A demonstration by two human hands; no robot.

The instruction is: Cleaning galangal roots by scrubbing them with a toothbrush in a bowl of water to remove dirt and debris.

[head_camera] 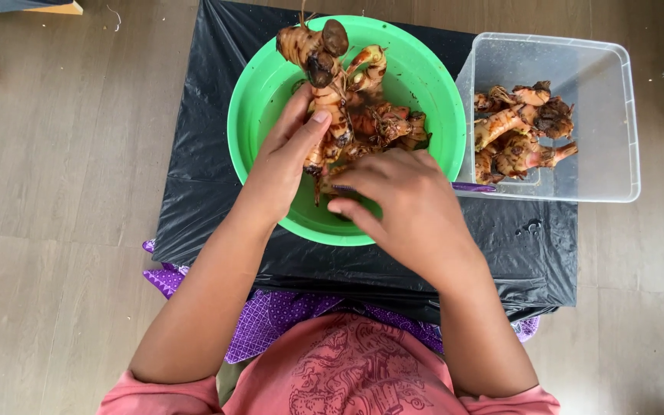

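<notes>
Nearest the camera: pink shirt [347,376], purple patterned cloth [270,319] at its hem, both forearms reaching forward over it.

Left hand [282,165]: fingers clenched around the lower part of a long knobbly root [324,84], brown-orange, dirt on it. Root held over the green bowl [259,100]; long axis runs roughly away from the person, dark stub at the far end, well clear of the fingers.

Right hand [401,204]: curled, palm down, just right of the left hand and nearer the camera. A thin purple tool [474,187] shows past its knuckles, pointing right; grip on it hidden, cannot tell for certain.

More roots [382,123] piled in the bowl. Clear plastic tub [616,123] to the right holds another heap of roots [520,131]. Black plastic sheet [209,154] under both, on a wood-look floor [55,192].
</notes>
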